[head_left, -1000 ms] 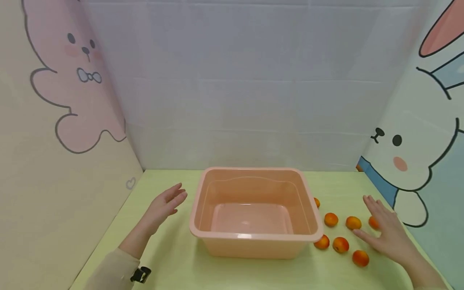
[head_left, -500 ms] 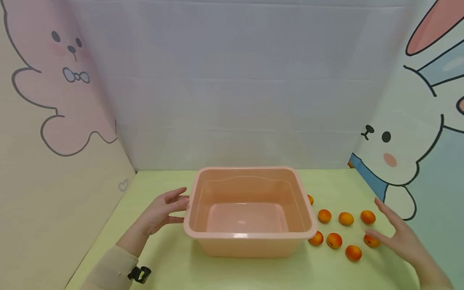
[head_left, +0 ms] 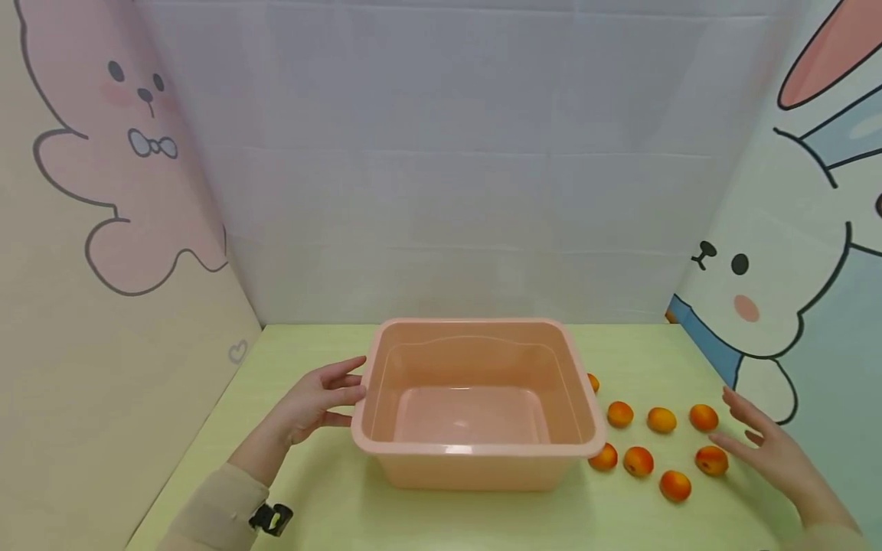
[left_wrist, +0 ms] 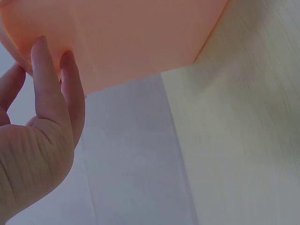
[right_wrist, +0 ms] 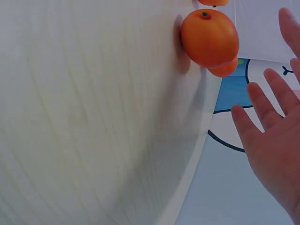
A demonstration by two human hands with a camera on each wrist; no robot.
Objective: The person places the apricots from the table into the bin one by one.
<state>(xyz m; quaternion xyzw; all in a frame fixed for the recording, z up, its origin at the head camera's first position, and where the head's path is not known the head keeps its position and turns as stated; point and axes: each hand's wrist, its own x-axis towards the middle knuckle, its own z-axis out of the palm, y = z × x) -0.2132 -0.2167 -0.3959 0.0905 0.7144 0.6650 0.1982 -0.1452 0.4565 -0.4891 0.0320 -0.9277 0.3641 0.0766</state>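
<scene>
A pink plastic basin (head_left: 475, 451) stands in the middle of the table with nothing inside it. At its left side is my left hand (head_left: 313, 402), its fingertips right at the outer wall under the rim, as the left wrist view (left_wrist: 47, 117) also shows. On the right, my right hand (head_left: 775, 451) hovers with spread fingers and holds nothing. Nearest to it lies an orange-red fruit (head_left: 711, 461), smooth and round with a small dark stem spot. Another orange fruit (right_wrist: 210, 38) is close to the fingers in the right wrist view.
Several more orange-red fruits (head_left: 638, 461) lie scattered on the pale green table (head_left: 331, 513), right of the basin; one at the back is partly hidden by it. Walls with cartoon animals stand left and right, and a white sheet (head_left: 441, 168) hangs behind.
My left hand has moved right, from apart to the basin's left side. My right hand has shifted right and lower, away from over the fruits, uncovering the nearest one. The head view has turned slightly.
</scene>
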